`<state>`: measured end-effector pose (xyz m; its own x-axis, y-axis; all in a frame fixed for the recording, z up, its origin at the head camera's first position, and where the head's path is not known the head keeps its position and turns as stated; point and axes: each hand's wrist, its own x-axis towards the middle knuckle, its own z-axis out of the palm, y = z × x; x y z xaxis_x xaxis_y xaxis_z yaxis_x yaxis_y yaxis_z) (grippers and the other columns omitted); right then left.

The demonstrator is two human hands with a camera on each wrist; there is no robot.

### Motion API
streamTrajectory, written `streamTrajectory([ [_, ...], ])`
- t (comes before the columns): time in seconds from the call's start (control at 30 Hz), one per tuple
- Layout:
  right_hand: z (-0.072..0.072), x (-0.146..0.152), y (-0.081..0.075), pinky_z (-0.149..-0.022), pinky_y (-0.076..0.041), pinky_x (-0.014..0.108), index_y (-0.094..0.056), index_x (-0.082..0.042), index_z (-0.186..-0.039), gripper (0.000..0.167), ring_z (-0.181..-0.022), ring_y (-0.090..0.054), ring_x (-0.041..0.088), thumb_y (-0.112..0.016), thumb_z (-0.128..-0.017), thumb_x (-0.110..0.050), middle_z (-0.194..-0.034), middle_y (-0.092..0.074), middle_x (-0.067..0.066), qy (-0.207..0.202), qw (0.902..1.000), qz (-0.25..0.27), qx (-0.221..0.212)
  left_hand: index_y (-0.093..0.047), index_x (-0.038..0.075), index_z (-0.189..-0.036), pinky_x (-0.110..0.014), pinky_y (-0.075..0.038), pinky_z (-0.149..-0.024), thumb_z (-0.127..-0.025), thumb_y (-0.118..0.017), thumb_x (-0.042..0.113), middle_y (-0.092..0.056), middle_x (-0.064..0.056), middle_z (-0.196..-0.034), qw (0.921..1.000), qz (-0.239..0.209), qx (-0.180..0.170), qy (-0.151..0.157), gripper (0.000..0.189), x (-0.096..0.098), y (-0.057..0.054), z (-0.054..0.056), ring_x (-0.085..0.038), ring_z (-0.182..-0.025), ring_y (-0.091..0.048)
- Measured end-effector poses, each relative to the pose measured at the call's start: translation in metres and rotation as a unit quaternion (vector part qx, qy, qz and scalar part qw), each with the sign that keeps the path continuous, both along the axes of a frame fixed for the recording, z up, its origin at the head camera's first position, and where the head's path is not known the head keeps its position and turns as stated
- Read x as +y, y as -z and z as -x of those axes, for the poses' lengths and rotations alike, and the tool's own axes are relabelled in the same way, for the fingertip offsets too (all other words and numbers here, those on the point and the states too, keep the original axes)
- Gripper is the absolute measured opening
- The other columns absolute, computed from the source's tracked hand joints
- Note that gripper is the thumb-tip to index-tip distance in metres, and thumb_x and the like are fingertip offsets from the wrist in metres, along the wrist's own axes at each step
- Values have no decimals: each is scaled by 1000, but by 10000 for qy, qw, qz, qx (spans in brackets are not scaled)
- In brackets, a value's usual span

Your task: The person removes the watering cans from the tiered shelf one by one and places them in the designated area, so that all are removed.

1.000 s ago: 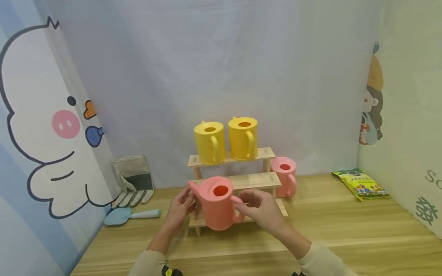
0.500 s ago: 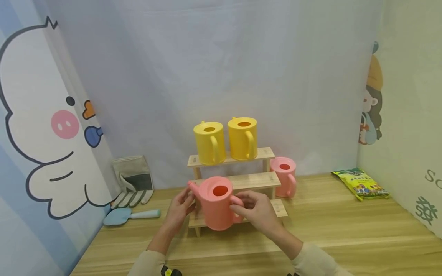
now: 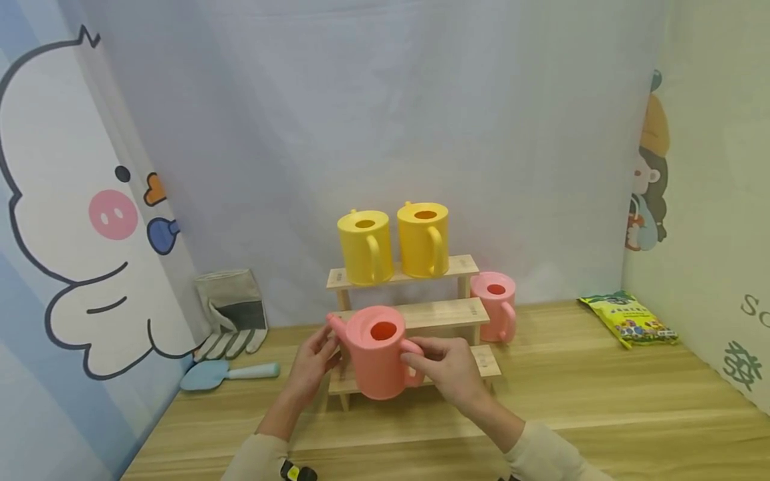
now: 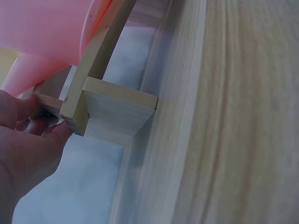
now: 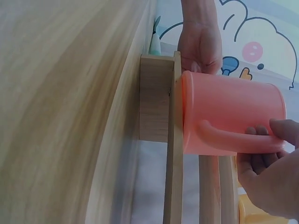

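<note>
A pink watering can (image 3: 380, 361) is at the bottom tier of the wooden tiered stand (image 3: 442, 314), its base against the board in the right wrist view. Its spout points left and its handle right. My right hand (image 3: 454, 374) pinches the handle (image 5: 243, 141) between thumb and fingers. By the spout, my left hand (image 3: 313, 367) has its fingers curled at the stand's left end; in the left wrist view, the hand (image 4: 30, 144) grips the wood there. Part of the left fingers is hidden. Two yellow watering cans (image 3: 365, 248) stand upright on the top tier.
Another pink watering can (image 3: 496, 310) stands behind the stand's right side. Work gloves (image 3: 234, 310) lean on the back wall at left, with a blue trowel (image 3: 207, 376) before them. A yellow-green packet (image 3: 628, 319) lies at right on the wooden table (image 3: 601, 401).
My right hand has shifted slightly left, and its thumb and fingers have closed further onto the pink can's handle. The can and left hand look unchanged.
</note>
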<state>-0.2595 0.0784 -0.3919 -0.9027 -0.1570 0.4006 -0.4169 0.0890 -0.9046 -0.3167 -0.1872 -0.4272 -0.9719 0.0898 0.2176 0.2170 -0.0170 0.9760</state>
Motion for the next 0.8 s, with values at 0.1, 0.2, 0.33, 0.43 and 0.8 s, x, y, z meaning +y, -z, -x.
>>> streamTrajectory([
  [0.1,1,-1,-1,-78,-56,24,-77,1,-109,30,-92,-69,14,-83,-84,-14,-102,-75,11,-45,9991,282,-314,-32,-5,-153,-52,-39,-109,-108,-42,5,-41,-29,-149,10000,-16,18,36,47,0,0,0,-40,-136,-41],
  [0.2,2,-2,-1,-83,-55,25,-76,3,-110,30,-97,-69,15,-82,-83,-9,-104,-75,13,-156,9952,708,-664,-34,-6,-152,-51,-38,-110,-108,-42,4,-36,-26,-154,9999,-61,57,102,46,-1,0,0,-38,-138,-38],
  [0.33,4,-3,-1,-87,-54,27,-74,6,-111,31,-100,-69,16,-81,-83,-5,-104,-75,13,-240,9895,1096,-917,-36,-6,-151,-50,-37,-110,-108,-41,3,-32,-24,-157,9998,-87,102,157,45,-1,-1,0,-37,-141,-35],
  [0.43,4,-4,1,-85,-54,27,-75,5,-109,29,-96,-69,16,-82,-83,-6,-101,-75,12,-174,9881,1161,-997,-36,-6,-151,-50,-37,-110,-108,-42,4,-31,-25,-156,9998,-78,105,161,45,-1,-1,0,-38,-141,-35],
  [0.8,3,-5,2,-72,-56,26,-78,2,-103,22,-82,-70,20,-82,-84,-9,-91,-75,13,155,9895,1164,-847,-37,-2,-152,-51,-37,-110,-108,-44,7,-31,-24,-157,9998,58,53,155,46,-1,-1,0,-39,-141,-35],
])
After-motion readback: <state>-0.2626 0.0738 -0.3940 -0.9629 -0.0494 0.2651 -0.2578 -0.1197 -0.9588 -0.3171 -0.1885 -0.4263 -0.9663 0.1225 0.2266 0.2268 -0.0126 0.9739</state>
